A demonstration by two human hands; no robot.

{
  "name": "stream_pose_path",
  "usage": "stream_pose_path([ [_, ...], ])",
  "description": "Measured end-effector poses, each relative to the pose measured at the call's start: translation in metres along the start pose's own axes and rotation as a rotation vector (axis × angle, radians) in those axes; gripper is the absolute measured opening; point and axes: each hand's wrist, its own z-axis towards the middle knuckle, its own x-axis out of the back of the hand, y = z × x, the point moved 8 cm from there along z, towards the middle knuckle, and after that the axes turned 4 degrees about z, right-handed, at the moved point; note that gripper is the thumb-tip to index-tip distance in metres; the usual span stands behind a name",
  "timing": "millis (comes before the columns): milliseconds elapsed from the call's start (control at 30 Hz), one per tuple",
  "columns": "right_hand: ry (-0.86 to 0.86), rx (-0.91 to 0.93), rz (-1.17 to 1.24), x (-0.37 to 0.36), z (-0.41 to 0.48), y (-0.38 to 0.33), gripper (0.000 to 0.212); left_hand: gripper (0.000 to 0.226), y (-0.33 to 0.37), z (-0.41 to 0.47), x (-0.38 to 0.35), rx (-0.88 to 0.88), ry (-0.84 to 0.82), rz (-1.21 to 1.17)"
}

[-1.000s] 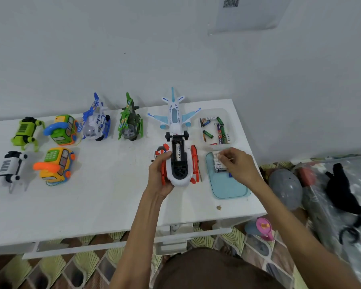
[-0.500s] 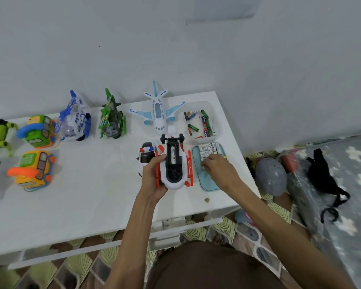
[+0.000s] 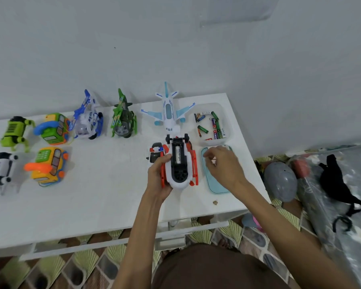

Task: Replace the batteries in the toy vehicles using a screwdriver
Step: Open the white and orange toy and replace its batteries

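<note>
Head view, only one available.

Centre of frame: red-and-white toy vehicle (image 3: 180, 170) lies belly-up on the white table (image 3: 92, 195), with its battery bay open. Its long axis runs up-down the frame, away from the person. One battery (image 3: 178, 156) is seated in the upper part of the bay. The lower part looks dark and unfilled.

Left hand (image 3: 159, 176) grips the toy's left flank, thumb on the bay edge and fingers wrapped under the side.

Right hand (image 3: 223, 167) is just right of the toy, over the teal tray (image 3: 216, 187). Its fingers are curled downward and bunched. Cannot tell whether they pinch a cell; something pale shows at the fingertips, but it is blurred. A pack of fresh batteries (image 3: 217, 147) sits at the tray's upper end, partly hidden by the hand.

Upper right: clear box (image 3: 227, 113) of loose batteries.

Judgement: the step is loading. The empty slot lies directly left of the right hand, so a cell must travel left and turn to match the up-down axis.
</note>
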Motion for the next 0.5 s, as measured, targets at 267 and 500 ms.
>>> stream_pose_path([
  [267,-0.183,-0.171,-0.242,-0.068,0.036,-0.008,0.031,0.028,0.044,-0.014,0.006,-0.114,0.001,-0.006],
  [500,-0.24,-0.247,-0.194,-0.081,0.064,-0.007,0.02,0.03,0.05,-0.023,0.006,-0.111,0.028,-0.002],
])
